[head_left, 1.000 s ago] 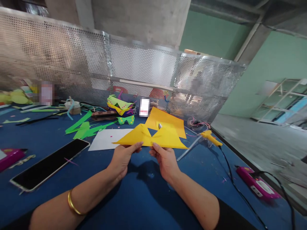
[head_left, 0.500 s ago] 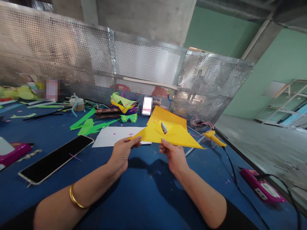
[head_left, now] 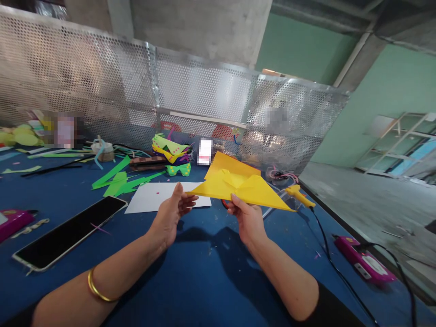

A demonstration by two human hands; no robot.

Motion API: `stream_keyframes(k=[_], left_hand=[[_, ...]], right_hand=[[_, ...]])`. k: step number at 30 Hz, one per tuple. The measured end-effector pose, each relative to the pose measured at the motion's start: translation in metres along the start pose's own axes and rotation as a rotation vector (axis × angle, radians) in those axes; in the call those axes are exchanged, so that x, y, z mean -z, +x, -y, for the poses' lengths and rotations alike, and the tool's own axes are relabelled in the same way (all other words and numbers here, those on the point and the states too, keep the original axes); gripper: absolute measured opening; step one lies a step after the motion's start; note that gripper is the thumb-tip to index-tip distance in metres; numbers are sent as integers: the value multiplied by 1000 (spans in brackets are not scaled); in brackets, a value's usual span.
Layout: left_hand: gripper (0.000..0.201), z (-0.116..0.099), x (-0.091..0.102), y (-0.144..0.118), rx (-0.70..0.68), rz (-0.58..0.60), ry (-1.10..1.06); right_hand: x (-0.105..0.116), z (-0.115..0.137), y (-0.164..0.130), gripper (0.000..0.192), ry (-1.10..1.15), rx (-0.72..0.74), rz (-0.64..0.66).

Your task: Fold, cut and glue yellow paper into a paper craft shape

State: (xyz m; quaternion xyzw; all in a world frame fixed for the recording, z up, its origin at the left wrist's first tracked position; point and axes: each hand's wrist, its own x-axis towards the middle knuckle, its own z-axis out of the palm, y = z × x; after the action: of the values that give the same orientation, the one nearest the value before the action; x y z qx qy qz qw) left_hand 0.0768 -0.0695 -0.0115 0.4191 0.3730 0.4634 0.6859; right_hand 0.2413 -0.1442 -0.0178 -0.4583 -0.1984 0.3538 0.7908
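A folded yellow sheet of paper (head_left: 241, 190) with a creased, notched upper part is held up over the table. My right hand (head_left: 248, 214) pinches its lower edge, thumb on top and fingers beneath. Beside those fingers a small red curved piece (head_left: 225, 204) peeks out under the paper; the rest of it is hidden. My left hand (head_left: 173, 212) is open, thumb raised and fingers apart, at the paper's left tip. Behind the yellow sheet lies an orange sheet (head_left: 231, 163). A white sheet (head_left: 143, 198) with pink bits lies beyond my left hand.
On the blue table a phone (head_left: 71, 231) lies at left. Green strips (head_left: 116, 179) and decorated paper bow ties (head_left: 179, 170) are farther back. A yellow glue gun (head_left: 299, 196) and a magenta power strip (head_left: 364, 260), both with black cables, are at right. Perforated metal panels (head_left: 204, 86) stand behind.
My left hand has let go of the paper's left side, its thumb lifting. The silver metal piece that showed through the yellow paper is out of sight; a red piece now shows below.
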Motion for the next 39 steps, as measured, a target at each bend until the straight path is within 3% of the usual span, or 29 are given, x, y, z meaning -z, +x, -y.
stream_keyframes(k=[4, 8, 15, 22, 26, 34, 39], left_hand=[[45, 12, -9, -14, 11, 97, 138], [33, 14, -16, -23, -106, 54, 157], [32, 10, -6, -11, -132, -97, 127], [44, 14, -8, -15, -42, 3, 100], [43, 12, -10, -19, -59, -24, 98], [32, 5, -3, -7, -46, -73, 22], [31, 9, 0, -3, -8, -84, 52]], right_hand=[[-8, -13, -18, 30, -12, -51, 59], [-14, -22, -30, 31, -35, -140, 120], [-5, -10, -5, 33, -15, -97, -10], [-9, -15, -16, 37, -8, -113, -2], [-10, -18, -17, 35, -28, -116, 25], [3, -4, 13, 36, -29, -38, -62], [3, -9, 10, 37, -34, -63, -60]])
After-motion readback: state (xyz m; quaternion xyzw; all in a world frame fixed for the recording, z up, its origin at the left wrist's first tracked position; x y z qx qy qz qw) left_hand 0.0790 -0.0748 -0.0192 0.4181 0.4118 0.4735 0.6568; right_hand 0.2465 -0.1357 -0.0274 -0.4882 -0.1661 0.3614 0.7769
